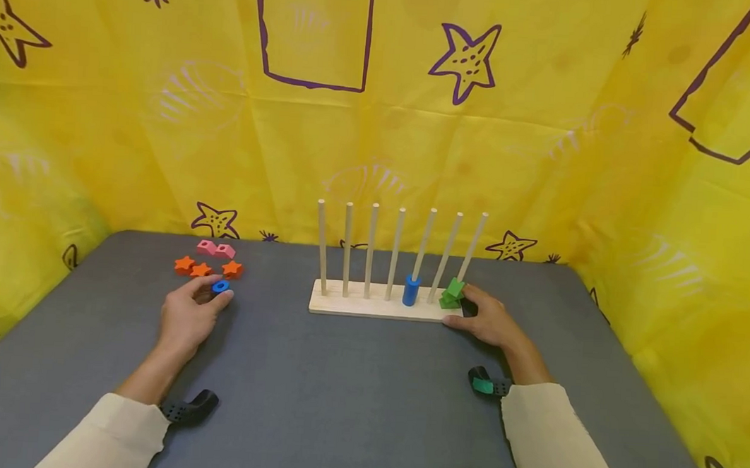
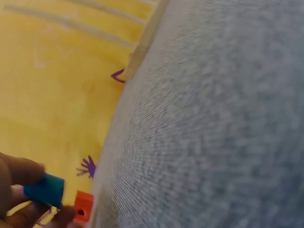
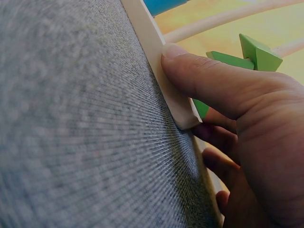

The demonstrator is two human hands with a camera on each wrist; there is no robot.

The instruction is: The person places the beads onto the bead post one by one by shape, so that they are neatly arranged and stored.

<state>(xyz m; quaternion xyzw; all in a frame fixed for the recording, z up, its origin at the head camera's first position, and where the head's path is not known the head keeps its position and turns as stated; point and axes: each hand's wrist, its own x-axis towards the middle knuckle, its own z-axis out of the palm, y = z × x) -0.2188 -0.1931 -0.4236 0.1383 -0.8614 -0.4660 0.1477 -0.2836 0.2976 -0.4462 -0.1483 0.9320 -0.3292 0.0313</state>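
My left hand [image 1: 187, 317] pinches a blue bead [image 1: 221, 287] with a hole through it; the left wrist view shows this blue bead [image 2: 46, 190] between thumb and fingers. At the right end of the wooden peg stand [image 1: 358, 308], my right hand [image 1: 490, 319] grips the base, its thumb along the front edge in the right wrist view. Seven or so upright pegs rise from the base. Green triangular beads [image 1: 452, 294] are stacked on the rightmost peg, beside my right fingers. Blue beads [image 1: 411, 291] sit on another peg, further left.
Several orange star beads [image 1: 201, 271] lie just beyond my left hand. Behind them are two pink beads [image 1: 216, 248]. The grey table [image 1: 353, 402] is backed by a yellow patterned cloth [image 1: 392, 157], which also hangs along both sides.
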